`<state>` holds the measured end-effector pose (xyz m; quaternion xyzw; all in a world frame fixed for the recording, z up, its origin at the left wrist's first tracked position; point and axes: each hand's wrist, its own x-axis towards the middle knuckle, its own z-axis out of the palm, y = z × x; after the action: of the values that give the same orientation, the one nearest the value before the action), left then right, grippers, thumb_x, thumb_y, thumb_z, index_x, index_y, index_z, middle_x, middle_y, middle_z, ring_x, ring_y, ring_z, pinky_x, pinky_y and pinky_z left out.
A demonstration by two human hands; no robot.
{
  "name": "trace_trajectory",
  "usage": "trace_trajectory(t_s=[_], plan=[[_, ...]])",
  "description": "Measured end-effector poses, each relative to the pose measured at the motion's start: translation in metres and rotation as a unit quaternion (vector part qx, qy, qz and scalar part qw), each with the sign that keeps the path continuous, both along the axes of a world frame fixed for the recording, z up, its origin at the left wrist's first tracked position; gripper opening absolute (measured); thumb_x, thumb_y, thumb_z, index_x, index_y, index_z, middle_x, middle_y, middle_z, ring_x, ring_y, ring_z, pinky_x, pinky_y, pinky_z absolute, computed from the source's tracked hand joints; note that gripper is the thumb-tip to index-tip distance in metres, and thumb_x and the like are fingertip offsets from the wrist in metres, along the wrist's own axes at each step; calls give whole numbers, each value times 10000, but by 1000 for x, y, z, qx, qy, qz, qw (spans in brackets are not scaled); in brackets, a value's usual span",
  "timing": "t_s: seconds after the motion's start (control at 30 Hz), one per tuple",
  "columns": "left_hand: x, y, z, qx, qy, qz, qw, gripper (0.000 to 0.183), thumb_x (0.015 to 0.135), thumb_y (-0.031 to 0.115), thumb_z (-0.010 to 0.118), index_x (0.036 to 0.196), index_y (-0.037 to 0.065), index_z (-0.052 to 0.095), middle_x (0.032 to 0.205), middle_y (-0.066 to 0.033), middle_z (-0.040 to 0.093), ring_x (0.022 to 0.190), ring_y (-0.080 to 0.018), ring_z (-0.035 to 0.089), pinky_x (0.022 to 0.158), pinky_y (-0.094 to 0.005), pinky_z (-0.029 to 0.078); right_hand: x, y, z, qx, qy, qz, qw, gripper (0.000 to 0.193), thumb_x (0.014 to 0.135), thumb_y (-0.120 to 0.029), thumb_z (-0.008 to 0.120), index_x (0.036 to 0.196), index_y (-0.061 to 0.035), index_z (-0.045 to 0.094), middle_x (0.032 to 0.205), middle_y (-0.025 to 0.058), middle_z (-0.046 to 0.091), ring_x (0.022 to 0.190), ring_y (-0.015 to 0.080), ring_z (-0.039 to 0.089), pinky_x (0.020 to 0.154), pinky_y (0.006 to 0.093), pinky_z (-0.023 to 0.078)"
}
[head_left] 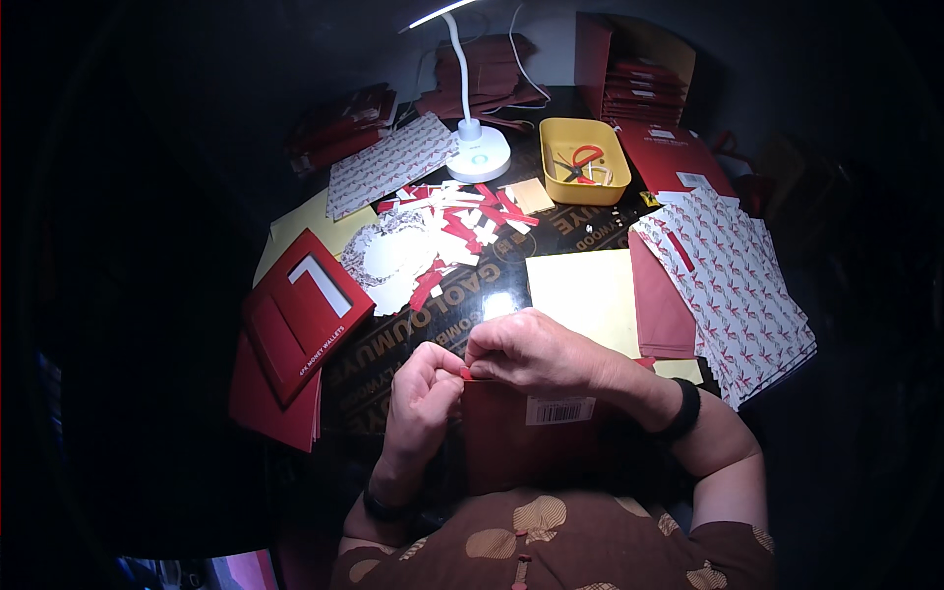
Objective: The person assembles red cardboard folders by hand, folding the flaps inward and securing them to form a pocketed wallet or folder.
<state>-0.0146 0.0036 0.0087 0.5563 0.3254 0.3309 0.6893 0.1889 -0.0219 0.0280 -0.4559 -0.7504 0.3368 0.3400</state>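
Observation:
Close to my body, a dark red flat cardboard packet (497, 454) bears a white barcode label (560, 410). At its upper left edge, a small red paper piece (466, 374) shows between my fingertips. My left hand (421, 398) is closed in a pinch at the left of this piece. From the right, my right hand (536, 352) pinches the same piece, with thumb and fingertips pressed together. Both hands meet there, hiding most of the piece and part of the packet's upper edge.
Beyond my hands lie red and white paper scraps (462, 221). A white lamp (479, 155) stands behind them, beside a yellow tray (584, 193) with scissors (587, 155). Patterned sheets (733, 285) and pale yellow paper (585, 290) lie right; a red cardboard wallet (307, 317) lies left.

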Motion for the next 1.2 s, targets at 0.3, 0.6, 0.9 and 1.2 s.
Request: trace_trajectory(t_s=[0.3,0.6,0.9,1.2], plan=[[-1,1,-2,-26,-11,-5,1000,87,918,3,504,1000,-8,531,691,36,507,559,-18,427,507,-191,340,1,-1,-1,11,-9,-4,1000,121,881,-105,705,939,-9,659,833,138,673,747,273,673,663,370,532],[-8,1,-9,-15,-30,-37,999,184,951,1,549,1128,6,497,886,-19,600,720,-26,540,627,-174,429,3,-2,2,-1,-20,9,1000,126,874,-100,719,928,-8,651,832,136,670,770,271,680,679,370,532],[-16,3,-15,11,-52,-63,997,245,973,-59,548,1193,7,462,973,-39,608,768,-27,577,639,-160,447,3,0,6,-12,-9,16,1000,125,859,-83,730,932,-13,658,826,127,663,779,256,682,687,368,529],[-15,3,-17,14,-84,-64,994,255,972,-63,548,1196,30,467,951,-23,600,718,-4,535,585,-147,395,6,2,9,-3,-16,41,999,107,859,-74,728,911,-7,662,829,133,662,794,273,679,699,375,524]])
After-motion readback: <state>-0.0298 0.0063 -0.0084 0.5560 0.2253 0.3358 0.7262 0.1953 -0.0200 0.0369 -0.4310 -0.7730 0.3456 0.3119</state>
